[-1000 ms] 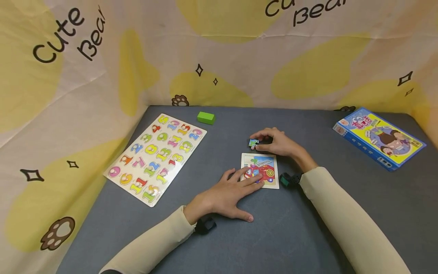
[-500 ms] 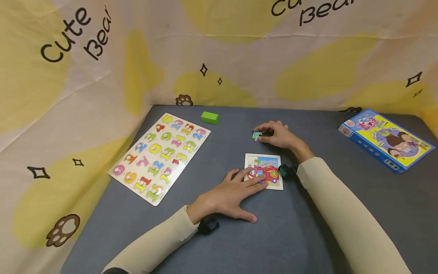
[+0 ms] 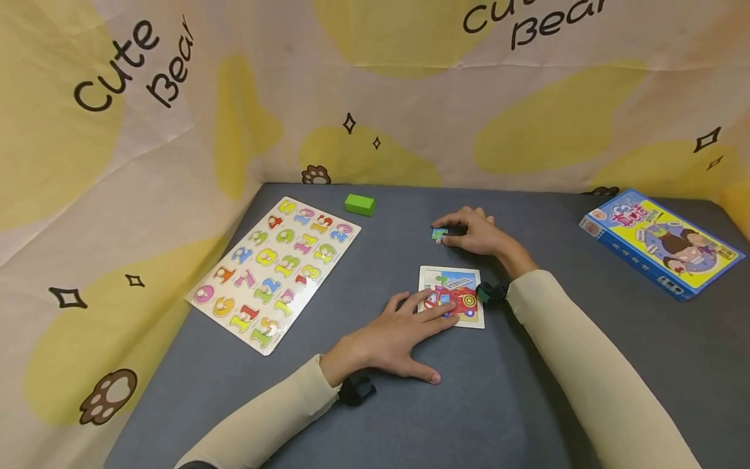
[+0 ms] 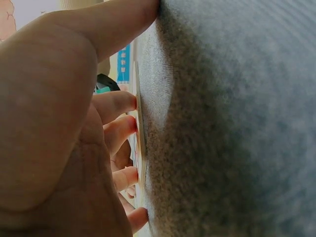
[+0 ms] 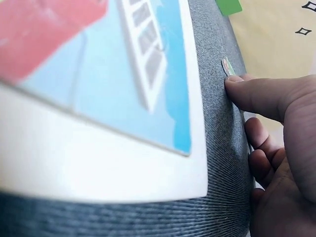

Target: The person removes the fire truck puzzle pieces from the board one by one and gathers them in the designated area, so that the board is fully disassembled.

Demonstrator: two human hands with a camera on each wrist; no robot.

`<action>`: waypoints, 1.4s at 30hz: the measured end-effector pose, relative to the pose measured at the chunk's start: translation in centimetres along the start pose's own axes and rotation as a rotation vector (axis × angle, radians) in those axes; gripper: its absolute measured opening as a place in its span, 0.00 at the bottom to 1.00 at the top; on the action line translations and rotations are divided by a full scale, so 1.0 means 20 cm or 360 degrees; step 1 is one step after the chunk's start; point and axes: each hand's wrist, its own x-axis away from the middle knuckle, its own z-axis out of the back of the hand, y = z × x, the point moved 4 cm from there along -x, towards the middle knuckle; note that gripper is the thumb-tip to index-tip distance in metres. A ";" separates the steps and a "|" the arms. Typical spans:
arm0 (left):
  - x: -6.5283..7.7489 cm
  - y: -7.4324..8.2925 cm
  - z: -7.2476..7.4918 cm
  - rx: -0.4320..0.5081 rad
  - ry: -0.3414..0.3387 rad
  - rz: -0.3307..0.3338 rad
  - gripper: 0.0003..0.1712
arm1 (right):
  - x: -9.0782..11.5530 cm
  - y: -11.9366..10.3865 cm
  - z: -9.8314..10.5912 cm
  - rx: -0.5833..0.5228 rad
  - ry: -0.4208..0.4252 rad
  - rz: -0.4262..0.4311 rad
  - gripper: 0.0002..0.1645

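In the head view, a small framed jigsaw puzzle (image 3: 451,279) with a red fire truck and a ladder lies flat on the table. The spread fingers of my left hand (image 3: 394,339) rest on its left and lower part, covering some of the picture. Beyond its top edge, my right hand (image 3: 477,233) pinches a small blue and green jigsaw piece (image 3: 439,235) between thumb and index finger, at the tabletop. The right wrist view shows the thumb against this jigsaw piece (image 5: 227,66), mostly hidden. From the left wrist view, several left fingertips touch the puzzle's edge (image 4: 139,133).
On the left lies a white number board (image 3: 234,301) with coloured numerals. A green block (image 3: 359,204) sits near the back edge of the table (image 3: 527,417). A blue and yellow box (image 3: 665,244) lies at the right. Patterned cloth (image 3: 410,104) hangs behind and along the left.
My right hand has moved the jigsaw piece a little farther from the puzzle, then stayed there. The left hand keeps its place on the puzzle. The head view has shifted slightly.
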 end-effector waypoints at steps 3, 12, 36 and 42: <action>0.00 0.00 0.00 0.0003 -0.0004 0.0000 0.56 | 0.00 0.01 0.00 0.0004 -0.0002 -0.0029 0.22; 0.00 0.00 0.00 -0.0011 0.0001 -0.0006 0.56 | -0.02 0.02 0.01 -0.0043 0.0158 -0.0133 0.19; 0.00 0.01 -0.01 -0.0061 0.0021 -0.0016 0.56 | -0.12 0.06 0.05 -0.0009 0.0381 -0.0357 0.22; 0.00 0.00 -0.01 -0.0049 0.0017 -0.0013 0.56 | -0.13 0.06 0.05 -0.0004 0.0377 -0.0382 0.22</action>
